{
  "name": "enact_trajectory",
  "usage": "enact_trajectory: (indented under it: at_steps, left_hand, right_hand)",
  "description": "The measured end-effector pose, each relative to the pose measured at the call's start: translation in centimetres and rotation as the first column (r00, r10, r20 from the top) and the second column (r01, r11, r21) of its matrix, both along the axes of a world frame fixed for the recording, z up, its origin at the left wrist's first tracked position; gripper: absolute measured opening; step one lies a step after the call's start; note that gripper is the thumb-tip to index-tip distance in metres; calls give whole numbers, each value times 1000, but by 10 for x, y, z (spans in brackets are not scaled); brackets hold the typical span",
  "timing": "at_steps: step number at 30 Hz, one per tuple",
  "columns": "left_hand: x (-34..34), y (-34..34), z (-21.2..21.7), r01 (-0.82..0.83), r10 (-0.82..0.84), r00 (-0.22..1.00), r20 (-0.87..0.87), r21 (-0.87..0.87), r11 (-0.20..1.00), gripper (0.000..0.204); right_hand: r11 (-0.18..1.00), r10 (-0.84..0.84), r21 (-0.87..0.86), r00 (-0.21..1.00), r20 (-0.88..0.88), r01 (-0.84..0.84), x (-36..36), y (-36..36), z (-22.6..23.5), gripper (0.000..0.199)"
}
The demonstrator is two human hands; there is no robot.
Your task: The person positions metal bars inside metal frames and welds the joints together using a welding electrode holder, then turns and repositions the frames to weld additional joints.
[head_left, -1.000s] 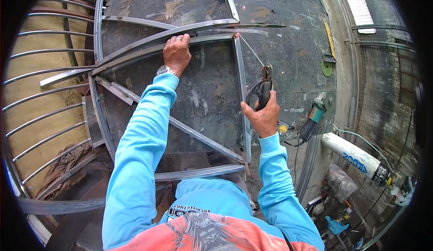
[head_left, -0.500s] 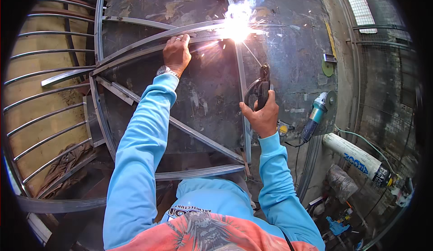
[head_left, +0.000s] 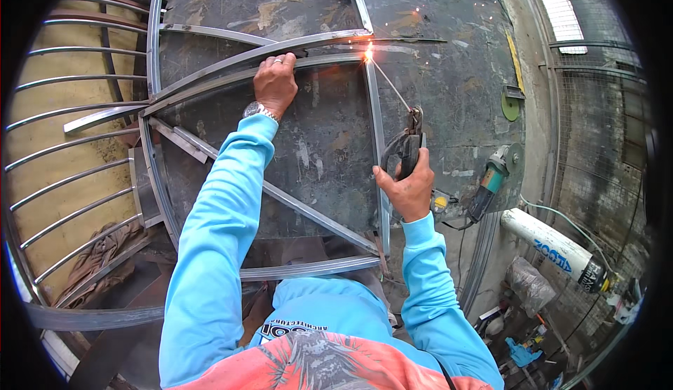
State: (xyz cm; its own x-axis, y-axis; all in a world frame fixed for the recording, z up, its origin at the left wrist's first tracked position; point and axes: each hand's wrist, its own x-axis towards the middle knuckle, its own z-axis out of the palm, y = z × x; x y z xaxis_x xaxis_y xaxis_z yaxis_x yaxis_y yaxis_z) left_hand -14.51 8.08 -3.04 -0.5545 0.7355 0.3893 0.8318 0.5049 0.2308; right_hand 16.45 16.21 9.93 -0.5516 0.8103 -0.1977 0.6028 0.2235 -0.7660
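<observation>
My right hand [head_left: 409, 189] is wrapped round a black electrode holder [head_left: 409, 150]. A thin welding rod [head_left: 391, 84] is clamped in its jaws and slants up to the left. The rod's tip glows orange at the upper corner of a metal frame [head_left: 374, 124], where two crossbars meet an upright. My left hand [head_left: 275, 84], with a ring and a wristwatch, grips the middle crossbars [head_left: 224, 88] with fingers curled over them. Part of what those fingers hold is hidden beneath the hand. Small sparks float above and right of the joint.
A dark steel sheet [head_left: 308, 194] lies under the frame. To the right are an angle grinder [head_left: 491, 183], a green disc [head_left: 510, 107] and a white gas cylinder [head_left: 550, 246]. Curved bars [head_left: 77, 141] stand at the left. Tools and a blue cloth [head_left: 523, 352] lie lower right.
The bright welding arc has died down to a small orange glow with a few sparks. My right hand and the electrode holder have shifted slightly down. My left hand stays put.
</observation>
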Motion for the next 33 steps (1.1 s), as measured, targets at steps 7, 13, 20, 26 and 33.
enact_trajectory:
  at_steps: [7, 13, 20, 26, 33]
  left_hand:
    - [0, 3, -2, -2, 1, 1000, 21, 21, 1000, 17]
    - [-1, 1, -1, -10, 10, 1000, 23, 8, 1000, 18]
    - [-3, -1, -3, 21, -22, 1000, 18, 26, 999, 19]
    - [2, 0, 0, 1, -1, 1000, 18, 3, 1000, 6]
    - [1, 2, 2, 6, -6, 1000, -10, 32, 999, 5]
  right_hand:
    - [1000, 18, 23, 999, 33, -18, -2, -1, 0, 56]
    - [1000, 21, 23, 999, 31, -22, -5, -2, -2, 55]
    - [999, 34, 37, 998, 46, -36, -10, -3, 0, 54]
    - [995, -84, 48, 991, -101, 89, 2, -11, -12, 56]
    - [998, -47, 30, 999, 3, 47, 0, -5, -5, 57]
